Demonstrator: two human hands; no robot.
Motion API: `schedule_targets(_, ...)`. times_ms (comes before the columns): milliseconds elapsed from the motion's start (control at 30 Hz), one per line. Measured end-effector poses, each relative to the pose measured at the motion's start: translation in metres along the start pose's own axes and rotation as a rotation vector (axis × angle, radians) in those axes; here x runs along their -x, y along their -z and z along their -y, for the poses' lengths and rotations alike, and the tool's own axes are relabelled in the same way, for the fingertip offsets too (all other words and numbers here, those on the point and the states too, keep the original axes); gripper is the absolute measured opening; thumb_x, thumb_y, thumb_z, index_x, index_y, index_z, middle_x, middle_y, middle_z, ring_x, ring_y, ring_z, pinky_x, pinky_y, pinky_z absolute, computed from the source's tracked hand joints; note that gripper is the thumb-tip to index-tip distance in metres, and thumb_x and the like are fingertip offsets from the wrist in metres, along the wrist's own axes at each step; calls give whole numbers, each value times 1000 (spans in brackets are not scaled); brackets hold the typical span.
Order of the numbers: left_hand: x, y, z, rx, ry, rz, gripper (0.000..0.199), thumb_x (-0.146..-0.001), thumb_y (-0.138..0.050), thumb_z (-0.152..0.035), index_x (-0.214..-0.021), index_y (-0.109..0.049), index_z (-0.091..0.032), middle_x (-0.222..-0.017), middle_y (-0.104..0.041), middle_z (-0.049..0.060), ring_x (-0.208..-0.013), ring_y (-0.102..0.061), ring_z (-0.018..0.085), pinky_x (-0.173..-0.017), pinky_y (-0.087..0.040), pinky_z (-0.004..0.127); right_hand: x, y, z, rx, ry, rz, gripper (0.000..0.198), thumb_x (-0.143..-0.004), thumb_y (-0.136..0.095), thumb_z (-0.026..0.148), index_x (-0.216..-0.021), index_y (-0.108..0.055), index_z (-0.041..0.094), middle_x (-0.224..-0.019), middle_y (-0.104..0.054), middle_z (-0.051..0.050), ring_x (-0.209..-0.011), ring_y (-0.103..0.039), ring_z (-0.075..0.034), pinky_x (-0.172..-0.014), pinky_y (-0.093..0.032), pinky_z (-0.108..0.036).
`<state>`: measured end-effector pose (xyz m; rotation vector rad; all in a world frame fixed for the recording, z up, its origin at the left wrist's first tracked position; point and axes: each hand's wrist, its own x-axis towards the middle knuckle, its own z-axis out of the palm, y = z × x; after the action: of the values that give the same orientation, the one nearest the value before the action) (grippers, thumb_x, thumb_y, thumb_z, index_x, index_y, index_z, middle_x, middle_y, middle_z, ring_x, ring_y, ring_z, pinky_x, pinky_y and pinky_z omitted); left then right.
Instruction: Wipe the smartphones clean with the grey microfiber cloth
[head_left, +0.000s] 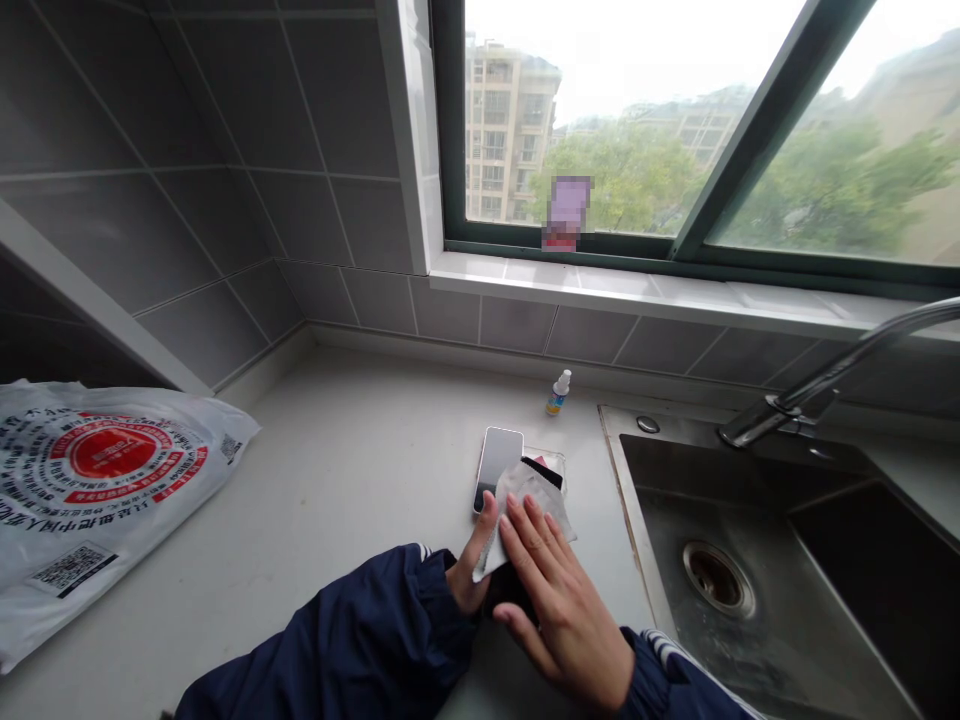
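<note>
Cloth (517, 480) is up over the near side of the counter (360, 480), sandwiched between both hands. Right hand (566, 600) lies flat on top, fingers straight and side by side, thumb out; reads as spreading pressure over the cloth instead of pinching it. Left hand (469, 578) comes in from the side and underneath, thumb up along the cloth's left edge, probably as backing for that push. Its other fingers are hidden, so can't tell how tightly they close. Something dark (506, 590) shows between the hands; too shadowed to say if it's a separate object or the cloth's underside. A black zigzag-edged flap (546, 472) sticks out past the far end

Phone (499, 465) lies flat on the counter just beyond the hands, screen side seemingly up, so easy reach. What looks like a clear case (559, 460) sits just right of it, partly covered from view by cloth and flap. Small spray bottle (557, 395) stands upright farther back, out of the elbows' way. Sink (611, 425) is off right, plastic bag (150, 450) well apart on the left
</note>
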<state>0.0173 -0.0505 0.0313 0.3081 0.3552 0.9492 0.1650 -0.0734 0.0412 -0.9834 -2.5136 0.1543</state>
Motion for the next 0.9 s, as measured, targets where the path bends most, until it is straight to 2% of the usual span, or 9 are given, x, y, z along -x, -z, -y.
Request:
schedule_targets(133, -3, -1, 3, -67, -22, 177, 64, -90, -44, -63, -128, -63, -16, -144, -53, 9, -149, -18, 24, -122, 1, 37, -1, 1, -6, 18, -61, -48, 69, -101, -40, 43, -157, -13, 12, -162, -12, -14, -149, -9, -36, -117, -25, -57)
schedule_targets(200, -7, -1, 5, -78, -2, 221, 64, -87, -46, -66, -128, -64, -19, -146, -51, 7, -150, -14, 25, -122, 5, 38, -1, 1, -8, 13, -86, -75, 69, -101, -39, 43, -157, -13, 12, -162, -12, -14, -149, -10, -36, -117, -25, -57)
schedule_targets(467, -9, -4, 7, -137, -40, 198, 66, -87, -47, -66, -135, -58, -22, -151, -45, 4, -151, -8, 24, -122, 7, 36, 1, -1, -14, -9, -168, -137, 68, -101, -39, 41, -157, -11, 14, -163, -10, -14, -149, -8, -37, -116, -23, -60)
schedule_targets(567, -8, -3, 5, -66, -34, 231, 67, -89, -45, -64, -137, -55, -19, -150, -47, 6, -150, -14, 23, -123, 1, 36, 1, -2, -11, -12, -118, -88, 69, -101, -40, 42, -157, -12, 12, -162, -11, -14, -149, -9, -36, -117, -24, -58)
schedule_targets(667, -8, -2, 0, 32, -29, 143, 69, -90, -43, -65, -133, -58, -12, -140, -56, 13, -145, -31, 26, -122, -11, 38, 0, -1, -7, -12, -42, -23, 68, -101, -41, 42, -157, -14, 13, -162, -15, -13, -149, -11, -35, -117, -24, -56)
schedule_targets(767, -10, -8, -9, 82, -40, 7, 77, -85, -44, -71, -122, -64, -7, -118, -69, 18, -129, -52, 31, -116, -28, 42, 0, 3, -3, -6, 30, 29, 68, -100, -43, 42, -156, -17, 13, -161, -18, -12, -149, -13, -34, -118, -24, -56)
schedule_targets(833, -11, -13, -16, 75, -71, -31, 81, -84, -43, -74, -122, -63, -5, -109, -71, 20, -117, -61, 33, -108, -38, 44, 0, 6, 0, -10, 86, 70, 69, -100, -45, 42, -156, -19, 12, -161, -19, -12, -149, -13, -34, -118, -24, -55)
schedule_targets(900, -12, -18, -22, 79, -27, -46, 87, -82, -40, -78, -122, -62, -4, -101, -72, 20, -105, -66, 32, -98, -46, 43, 0, 9, 1, -24, 141, 100, 69, -99, -46, 42, -155, -21, 11, -161, -20, -12, -149, -13, -34, -118, -25, -54)
